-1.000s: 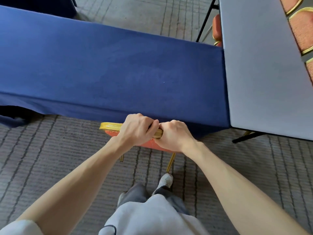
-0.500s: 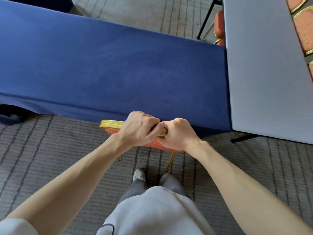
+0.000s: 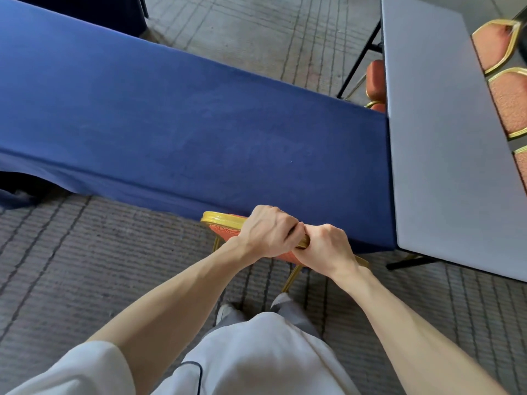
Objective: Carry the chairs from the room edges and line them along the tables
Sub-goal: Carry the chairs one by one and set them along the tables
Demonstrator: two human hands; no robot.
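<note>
Curling tight round the gold top rail of the chair [image 3: 224, 223], the fingers of left hand [image 3: 268, 232] and right hand [image 3: 325, 246] grip it side by side, knuckles touching. The chair stands on the carpet [image 3: 114, 266], back against the near edge of the blue table [image 3: 199, 124], near the grey table [image 3: 442, 138].

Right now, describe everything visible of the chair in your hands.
The chair has a gold-coloured, metal-looking frame and orange-red patterned upholstery. Only its backrest top and slim gold legs show. The seat is hidden behind the blue tablecloth, and the chair stands upright against the cloth's near edge. The left hand and right hand grip the top rail side by side.
</note>
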